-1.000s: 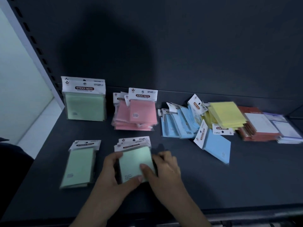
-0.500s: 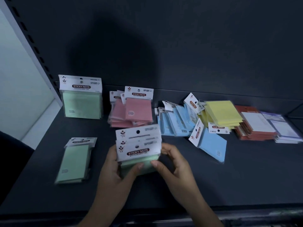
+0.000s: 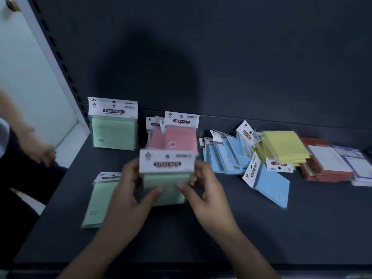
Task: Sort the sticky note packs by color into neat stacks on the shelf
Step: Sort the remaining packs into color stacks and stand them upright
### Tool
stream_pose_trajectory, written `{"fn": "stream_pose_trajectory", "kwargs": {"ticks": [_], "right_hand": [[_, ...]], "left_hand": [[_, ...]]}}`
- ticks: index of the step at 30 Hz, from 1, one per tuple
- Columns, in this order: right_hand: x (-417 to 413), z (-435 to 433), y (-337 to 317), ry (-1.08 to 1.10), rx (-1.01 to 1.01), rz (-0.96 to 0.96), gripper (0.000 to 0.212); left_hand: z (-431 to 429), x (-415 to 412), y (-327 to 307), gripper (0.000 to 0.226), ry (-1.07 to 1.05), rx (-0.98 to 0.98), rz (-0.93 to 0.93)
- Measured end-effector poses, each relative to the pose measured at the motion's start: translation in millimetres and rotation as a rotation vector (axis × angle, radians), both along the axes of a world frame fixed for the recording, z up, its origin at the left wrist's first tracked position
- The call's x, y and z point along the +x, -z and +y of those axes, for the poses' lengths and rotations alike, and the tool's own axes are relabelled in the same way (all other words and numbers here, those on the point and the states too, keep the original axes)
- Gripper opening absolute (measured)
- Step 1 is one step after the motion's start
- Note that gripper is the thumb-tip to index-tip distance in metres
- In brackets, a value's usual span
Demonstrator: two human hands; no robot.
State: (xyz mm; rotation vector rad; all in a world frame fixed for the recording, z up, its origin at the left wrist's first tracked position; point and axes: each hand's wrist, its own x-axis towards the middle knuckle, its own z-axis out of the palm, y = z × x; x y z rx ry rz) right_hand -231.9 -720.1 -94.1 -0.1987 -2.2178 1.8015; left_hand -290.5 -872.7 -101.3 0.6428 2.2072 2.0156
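Both of my hands hold a bundle of green sticky note packs (image 3: 167,178) upright above the dark shelf (image 3: 251,234). My left hand (image 3: 128,194) grips its left side and my right hand (image 3: 205,194) grips its right side. A green stack (image 3: 113,131) stands against the back wall at the left. One green pack (image 3: 100,202) lies flat at the front left. Behind the held bundle is a pink stack (image 3: 179,137). Blue packs (image 3: 225,156) lie in a loose heap, with one blue pack (image 3: 269,184) apart in front. Yellow packs (image 3: 281,146) sit to their right.
Red-orange packs (image 3: 326,164) and pale purple packs (image 3: 358,166) lie at the far right. Another person's hand (image 3: 43,152) hangs beside the shelf upright (image 3: 58,63) at the left. The shelf's front edge (image 3: 181,267) runs below my wrists.
I lifted the green packs off the shelf and stood them upright between both hands, squaring them into one bundle. Another person's hand has come into view at the left.
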Motion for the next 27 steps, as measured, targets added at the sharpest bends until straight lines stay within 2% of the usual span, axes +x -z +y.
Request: {"fn": "stream_pose_trajectory", "kwargs": {"ticks": [4, 7, 10, 15, 18, 22, 27], "right_hand": [[-51, -31, -8, 0.037, -0.026, 0.054, 0.037], [-91, -56, -14, 0.044, 0.073, 0.059, 0.040], [-121, -76, -14, 0.054, 0.172, -0.014, 0.045], [-146, -94, 0, 0.027, 0.480, -0.165, 0.073], [-149, -99, 4, 0.000, 0.574, -0.225, 0.086], [-158, -99, 5, -0.012, 0.635, -0.275, 0.091], [-166, -101, 5, 0.003, 0.708, -0.294, 0.090]], "left_hand": [[-20, -45, -15, 0.062, -0.095, 0.039, -0.035], [-38, -79, -18, 0.050, -0.132, 0.081, -0.070], [-52, -110, -16, 0.047, -0.131, -0.008, -0.072], [-62, -142, 15, 0.028, -0.140, -0.241, -0.057], [-65, -146, 27, 0.028, -0.118, -0.293, -0.042], [-63, -148, 31, 0.042, -0.182, -0.337, -0.079], [-63, -155, 31, 0.040, -0.232, -0.403, -0.055]]}}
